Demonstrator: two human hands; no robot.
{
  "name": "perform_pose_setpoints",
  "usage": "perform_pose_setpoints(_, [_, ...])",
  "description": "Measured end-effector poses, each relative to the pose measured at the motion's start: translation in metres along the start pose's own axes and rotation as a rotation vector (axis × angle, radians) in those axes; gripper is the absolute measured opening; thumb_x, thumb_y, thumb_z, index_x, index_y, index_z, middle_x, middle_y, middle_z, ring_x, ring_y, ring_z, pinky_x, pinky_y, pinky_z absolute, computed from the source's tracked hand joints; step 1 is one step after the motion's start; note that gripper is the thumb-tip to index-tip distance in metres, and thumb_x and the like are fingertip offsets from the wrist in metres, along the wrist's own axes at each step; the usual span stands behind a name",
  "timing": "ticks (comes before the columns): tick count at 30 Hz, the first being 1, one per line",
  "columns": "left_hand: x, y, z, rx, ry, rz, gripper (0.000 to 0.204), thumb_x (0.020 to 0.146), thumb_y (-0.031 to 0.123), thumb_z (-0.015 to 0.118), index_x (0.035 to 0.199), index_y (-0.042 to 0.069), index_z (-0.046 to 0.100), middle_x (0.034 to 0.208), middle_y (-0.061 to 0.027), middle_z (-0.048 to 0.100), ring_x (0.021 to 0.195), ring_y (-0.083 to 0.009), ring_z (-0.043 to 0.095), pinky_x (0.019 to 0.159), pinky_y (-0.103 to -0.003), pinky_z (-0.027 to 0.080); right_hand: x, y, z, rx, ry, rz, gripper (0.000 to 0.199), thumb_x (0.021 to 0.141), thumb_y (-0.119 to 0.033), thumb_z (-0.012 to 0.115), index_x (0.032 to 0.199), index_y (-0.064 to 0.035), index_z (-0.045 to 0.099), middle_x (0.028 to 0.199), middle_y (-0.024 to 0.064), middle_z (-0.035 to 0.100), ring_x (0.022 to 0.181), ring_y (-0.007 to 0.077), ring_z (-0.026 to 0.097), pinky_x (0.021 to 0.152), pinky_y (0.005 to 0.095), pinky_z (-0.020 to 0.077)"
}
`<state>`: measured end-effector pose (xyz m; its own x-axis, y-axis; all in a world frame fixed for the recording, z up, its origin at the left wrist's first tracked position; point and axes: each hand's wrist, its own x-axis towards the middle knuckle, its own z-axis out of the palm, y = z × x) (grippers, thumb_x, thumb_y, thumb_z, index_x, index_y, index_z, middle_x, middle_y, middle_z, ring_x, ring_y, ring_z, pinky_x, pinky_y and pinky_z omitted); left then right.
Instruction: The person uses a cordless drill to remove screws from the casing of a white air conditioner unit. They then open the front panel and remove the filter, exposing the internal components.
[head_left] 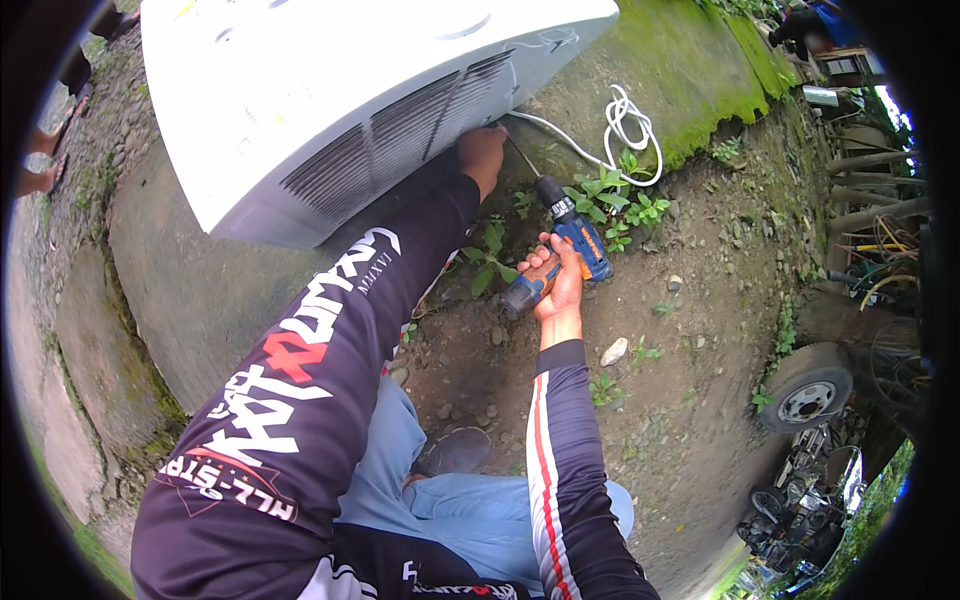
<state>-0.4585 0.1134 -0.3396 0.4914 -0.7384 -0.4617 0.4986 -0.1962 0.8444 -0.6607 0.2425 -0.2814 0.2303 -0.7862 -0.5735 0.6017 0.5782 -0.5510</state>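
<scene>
A white box-shaped appliance with dark slatted vents in its facing side lies on a concrete slab. At the lower edge of that side is my left hand, its fingers curled and partly hidden beside the tip of a long driver bit. Whatever they grip is too small to tell. My right hand is wrapped around the handle of a blue and black cordless drill. The drill's bit slants up and left toward the appliance's edge, close to my left fingers.
A white power cord runs from the appliance and loops on the mossy slab. Leafy weeds grow beside the drill, and a pale stone lies on the dirt. A wheel stands at right; another person's feet show at far left.
</scene>
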Motion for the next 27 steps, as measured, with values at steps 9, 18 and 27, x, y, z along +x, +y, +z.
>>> perform_pose_setpoints(9, [0.004, -0.003, -0.005, -0.022, 0.000, -0.019, 0.017, 0.096, 0.025, 0.074, 0.094, 0.008, 0.073, 0.073, -0.0004, 0.049, 0.059, -0.0166, 0.044, 0.052, -0.036, 0.035, 0.009, 0.002, -0.008, 0.003, -0.008, 0.029, 0.024, 0.098, -0.025, 0.074, 0.110, -0.0071, 0.064, 0.077, -0.0018, 0.056, 0.069, 0.0134, 0.058, 0.071, 0.0369, 0.0541])
perform_pose_setpoints(18, [0.008, -0.009, -0.007, 0.013, 0.014, 0.062, 0.019, 0.095, 0.021, 0.071, 0.093, 0.002, 0.071, 0.080, -0.0073, 0.057, 0.067, -0.0218, 0.052, 0.061, -0.039, 0.039, 0.012, 0.006, -0.010, 0.024, -0.032, 0.035, 0.022, 0.098, -0.024, 0.073, 0.110, -0.0068, 0.064, 0.077, -0.0020, 0.056, 0.069, 0.0126, 0.058, 0.071, 0.0361, 0.0538])
perform_pose_setpoints(27, [0.001, -0.009, -0.004, -0.035, 0.047, 0.090, 0.016, 0.094, 0.020, 0.073, 0.089, 0.005, 0.070, 0.066, -0.0017, 0.051, 0.053, -0.0163, 0.046, 0.050, -0.038, 0.034, 0.033, 0.006, -0.034, 0.238, -0.168, 0.205, 0.015, 0.104, -0.019, 0.068, 0.113, -0.0073, 0.065, 0.077, -0.0036, 0.058, 0.069, 0.0114, 0.058, 0.072, 0.0346, 0.0540])
